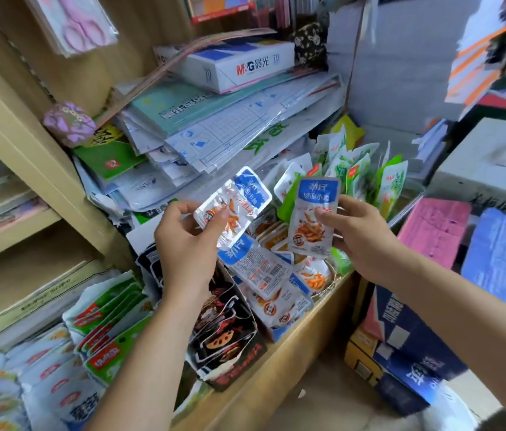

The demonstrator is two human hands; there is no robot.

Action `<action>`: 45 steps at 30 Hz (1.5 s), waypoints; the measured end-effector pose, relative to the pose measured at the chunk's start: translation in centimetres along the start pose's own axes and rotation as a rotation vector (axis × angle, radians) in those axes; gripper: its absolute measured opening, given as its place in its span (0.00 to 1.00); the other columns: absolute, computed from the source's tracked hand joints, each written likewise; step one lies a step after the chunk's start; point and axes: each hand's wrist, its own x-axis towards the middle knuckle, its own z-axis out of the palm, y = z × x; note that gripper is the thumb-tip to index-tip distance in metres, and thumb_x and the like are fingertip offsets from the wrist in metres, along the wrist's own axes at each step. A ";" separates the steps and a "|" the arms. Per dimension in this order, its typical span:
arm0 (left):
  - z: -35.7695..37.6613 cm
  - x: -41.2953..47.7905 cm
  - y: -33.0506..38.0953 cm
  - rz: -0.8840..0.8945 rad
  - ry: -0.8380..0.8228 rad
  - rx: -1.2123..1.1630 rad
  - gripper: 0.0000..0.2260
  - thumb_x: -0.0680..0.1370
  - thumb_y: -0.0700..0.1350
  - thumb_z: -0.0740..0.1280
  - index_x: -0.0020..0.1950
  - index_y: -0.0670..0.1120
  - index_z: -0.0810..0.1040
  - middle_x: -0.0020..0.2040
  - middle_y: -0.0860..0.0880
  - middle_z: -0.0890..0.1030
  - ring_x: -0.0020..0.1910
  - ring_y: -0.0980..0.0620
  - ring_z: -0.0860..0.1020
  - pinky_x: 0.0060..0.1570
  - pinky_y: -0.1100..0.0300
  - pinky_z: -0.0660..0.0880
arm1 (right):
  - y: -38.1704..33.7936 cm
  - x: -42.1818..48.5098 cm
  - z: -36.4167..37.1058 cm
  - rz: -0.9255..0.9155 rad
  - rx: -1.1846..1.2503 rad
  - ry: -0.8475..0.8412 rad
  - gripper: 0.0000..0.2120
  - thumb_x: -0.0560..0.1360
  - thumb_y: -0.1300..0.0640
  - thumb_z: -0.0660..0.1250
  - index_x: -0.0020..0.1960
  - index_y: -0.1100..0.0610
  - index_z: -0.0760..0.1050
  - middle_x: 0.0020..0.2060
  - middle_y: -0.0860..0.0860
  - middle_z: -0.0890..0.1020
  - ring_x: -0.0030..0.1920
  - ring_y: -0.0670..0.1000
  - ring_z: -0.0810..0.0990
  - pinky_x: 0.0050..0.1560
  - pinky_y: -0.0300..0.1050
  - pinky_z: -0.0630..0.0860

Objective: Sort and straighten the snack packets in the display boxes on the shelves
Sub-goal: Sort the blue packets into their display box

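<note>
The wooden shelf unit (43, 169) filled most of your view, with its lower board running out toward the right. On that board, at the back, a sagging stack of exercise books and plastic-wrapped paper (214, 132) leaned to the left, and a white M&G box (239, 65) lay on top of it. To your right stood a white carton (494, 163), with a dark blue carton (401, 337) on the floor below it.

Low on your left lay a spread of green-and-red snack packets (108, 318). Just right of them stood a black display box (230, 368) of dark packets. Touching its right side was a blue-and-white display box (279, 332), with fish-snack packets lying loosely in it at mixed angles. Behind that, green-and-white packets (363, 172) stood upright in a crowded bunch.

Your left hand (183, 241) was raised over the two boxes. Its thumb and fingers pinched the lower end of a blue-and-white packet (239, 197), which was tilted with its blue header up and to the right. Your right hand (360, 234) was level with it, above the blue-and-white box. It gripped a second packet of the same kind (314, 219) upright, with the thumb across the front and the fingers behind. The two packets were near each other but not touching.
</note>
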 end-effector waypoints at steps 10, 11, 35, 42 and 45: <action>3.5 -4.6 -0.5 -0.106 -0.261 0.045 0.15 0.72 0.43 0.79 0.50 0.52 0.76 0.46 0.50 0.85 0.45 0.54 0.84 0.47 0.55 0.80 | 0.9 -1.8 1.2 0.084 0.261 -0.098 0.18 0.73 0.64 0.73 0.62 0.63 0.77 0.52 0.58 0.85 0.49 0.55 0.86 0.45 0.48 0.83; 3.4 -4.6 -0.4 -0.043 -0.317 0.109 0.15 0.71 0.44 0.79 0.51 0.52 0.76 0.45 0.51 0.84 0.45 0.57 0.83 0.46 0.58 0.80 | 0.8 -1.7 1.0 0.060 0.240 -0.077 0.19 0.72 0.66 0.74 0.62 0.63 0.77 0.52 0.59 0.85 0.49 0.56 0.86 0.46 0.49 0.83; -0.5 -2.8 -1.2 0.576 -0.184 0.747 0.05 0.79 0.42 0.70 0.50 0.48 0.86 0.29 0.54 0.81 0.22 0.57 0.74 0.20 0.59 0.70 | -0.1 -0.4 -2.0 -0.078 -0.163 0.093 0.21 0.69 0.69 0.76 0.61 0.61 0.77 0.51 0.55 0.85 0.50 0.53 0.86 0.54 0.55 0.82; -0.2 -2.6 0.0 0.158 0.054 0.086 0.06 0.80 0.40 0.69 0.49 0.51 0.77 0.46 0.52 0.85 0.43 0.51 0.86 0.38 0.61 0.81 | 0.7 -1.1 -1.4 0.000 -0.100 0.086 0.19 0.70 0.64 0.77 0.59 0.61 0.78 0.47 0.56 0.86 0.45 0.54 0.87 0.52 0.57 0.83; 0.6 -3.4 0.8 -0.047 0.027 -0.196 0.08 0.81 0.36 0.67 0.52 0.49 0.73 0.47 0.47 0.86 0.46 0.50 0.86 0.42 0.62 0.81 | 1.0 -1.2 -1.0 0.024 -0.127 0.077 0.19 0.70 0.61 0.78 0.59 0.60 0.78 0.47 0.56 0.87 0.45 0.54 0.87 0.50 0.56 0.83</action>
